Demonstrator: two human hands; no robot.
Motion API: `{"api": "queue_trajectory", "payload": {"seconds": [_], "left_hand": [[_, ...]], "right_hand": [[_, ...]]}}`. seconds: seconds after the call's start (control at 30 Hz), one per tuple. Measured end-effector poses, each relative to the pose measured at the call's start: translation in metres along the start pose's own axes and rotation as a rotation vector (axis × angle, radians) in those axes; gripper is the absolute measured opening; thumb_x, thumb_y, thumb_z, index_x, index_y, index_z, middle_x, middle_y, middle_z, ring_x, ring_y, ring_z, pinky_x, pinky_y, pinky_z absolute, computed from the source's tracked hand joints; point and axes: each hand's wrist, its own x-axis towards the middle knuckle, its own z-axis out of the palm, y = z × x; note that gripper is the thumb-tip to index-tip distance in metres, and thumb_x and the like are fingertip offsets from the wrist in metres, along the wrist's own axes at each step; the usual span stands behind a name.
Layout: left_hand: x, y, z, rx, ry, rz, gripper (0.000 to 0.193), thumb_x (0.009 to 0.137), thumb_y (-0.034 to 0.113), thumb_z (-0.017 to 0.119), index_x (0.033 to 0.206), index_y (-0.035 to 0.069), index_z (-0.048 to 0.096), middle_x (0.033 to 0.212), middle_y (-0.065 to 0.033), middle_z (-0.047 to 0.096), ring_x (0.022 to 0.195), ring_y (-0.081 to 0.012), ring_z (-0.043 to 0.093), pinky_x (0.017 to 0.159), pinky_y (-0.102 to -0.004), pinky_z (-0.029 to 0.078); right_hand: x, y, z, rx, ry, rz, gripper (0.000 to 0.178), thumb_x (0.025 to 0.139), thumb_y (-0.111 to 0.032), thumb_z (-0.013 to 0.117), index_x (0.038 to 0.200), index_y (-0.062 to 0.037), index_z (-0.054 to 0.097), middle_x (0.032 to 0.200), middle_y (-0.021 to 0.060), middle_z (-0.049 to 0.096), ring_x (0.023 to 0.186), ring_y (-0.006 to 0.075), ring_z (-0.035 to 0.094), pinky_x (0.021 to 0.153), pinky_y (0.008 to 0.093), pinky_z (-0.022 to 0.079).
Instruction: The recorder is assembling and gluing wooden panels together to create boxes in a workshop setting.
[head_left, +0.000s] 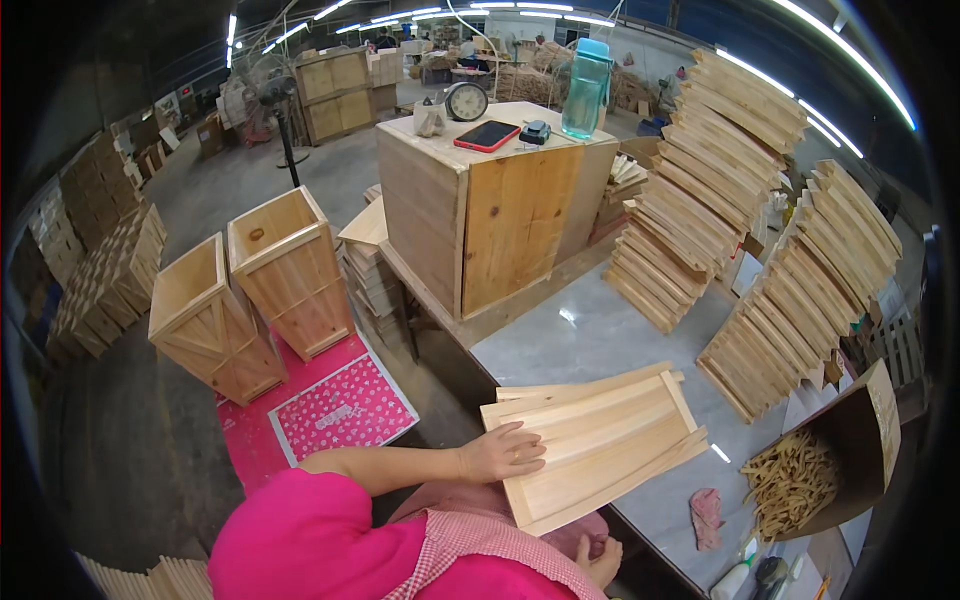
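My left grip point(503, 455) lies flat on the near left end of the panel point(610, 440), fingers loosely extended, pinching nothing. The panel is pale, smooth wood, long and rectangular, with raised strips along its border; it rests on the counter point(560, 345), one corner jutting past the edge over my lap. More wood pokes out along its far side, mostly covered, so I cannot count the pieces. My right grip point(598, 563) is low beside the counter's edge, fingers bent; its palm is hidden, and I cannot tell whether it pinches anything.

The counter's grey top is glossy. Two tall stacks point(700, 180) of thin wooden pieces look bowed in my view. A cardboard carton point(880, 420) lies tipped, full of slim tan sticks point(795, 485), near a crumpled pink cloth point(706, 518). The small bottles and tools at the lower edge crowd together, hard to tell apart.

To my left, two open-topped slatted crates point(290, 270) stand on a pink patterned mat point(345, 410), partly covering it. Dark rims cut off the corners, and the far hall is too small to read.
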Motion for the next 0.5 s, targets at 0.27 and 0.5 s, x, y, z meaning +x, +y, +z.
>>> {"api": "queue_trajectory", "payload": {"seconds": [0.27,0.5], "left_hand": [[0.036,0.006,-0.026,-0.287,0.044,-0.192,0.045,0.078,0.012,0.069,0.124,0.011,0.065,0.128,-0.0111,0.064,0.120,-0.0302,0.060,0.100,-0.0417,0.050],[0.052,0.002,-0.054,-1.667,0.398,-1.255,0.054,0.083,0.010,0.076,0.131,-0.001,0.055,0.130,-0.0157,0.062,0.117,-0.0293,0.061,0.100,-0.0433,0.051]], "right_hand": [[-0.020,0.063,0.010,-0.358,-0.260,-0.179,0.027,0.065,-0.020,0.080,0.085,-0.0033,0.071,0.084,0.0129,0.064,0.079,0.0303,0.062,0.070,0.0384,0.050],[-0.018,0.057,-0.027,-0.124,-0.071,-0.052,0.023,0.081,-0.016,0.070,0.072,-0.0005,0.058,0.068,0.0166,0.056,0.063,0.0353,0.058,0.060,0.0446,0.046]]}}
